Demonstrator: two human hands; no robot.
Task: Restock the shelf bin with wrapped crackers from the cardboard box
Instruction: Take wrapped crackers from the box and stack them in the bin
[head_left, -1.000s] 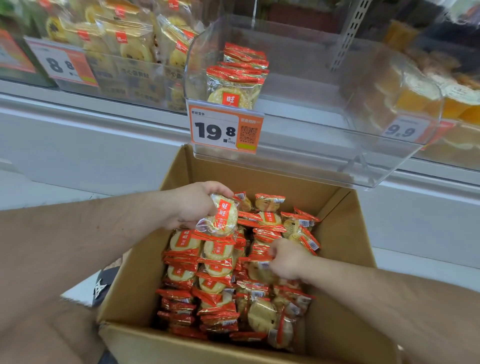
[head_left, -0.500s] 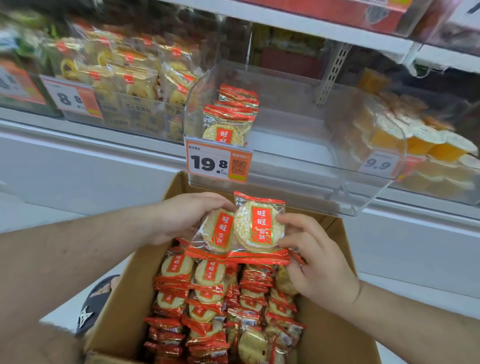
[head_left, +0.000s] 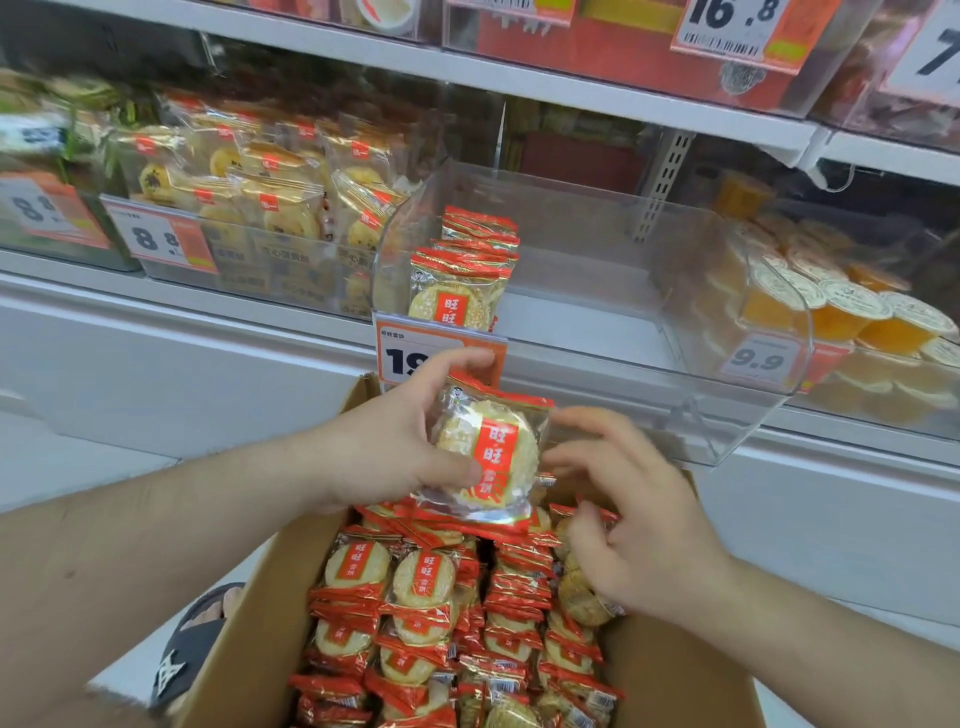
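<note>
Wrapped crackers (head_left: 483, 457): held up over the cardboard box (head_left: 249, 649), just below the price tag (head_left: 405, 358) of the shelf bin (head_left: 597, 312); apparently more than one pack, stacked face-out.
Left hand (head_left: 384, 447): fingers (head_left: 457, 358) curled over the top edge, thumb on the front face, clamped on the packs.
Right hand (head_left: 634, 514): fingers spread and relaxed just beside the packs, gripping nothing; blurred.
Shelf bin: clear plastic, mostly bare, one short row of crackers (head_left: 462, 280) at its left end.
Handling: judged light, crinkly, slippery film; brittle discs inside, likely to crack if squeezed.
Hold: best taken by the rims or sealed edges, flat faces together.
</note>
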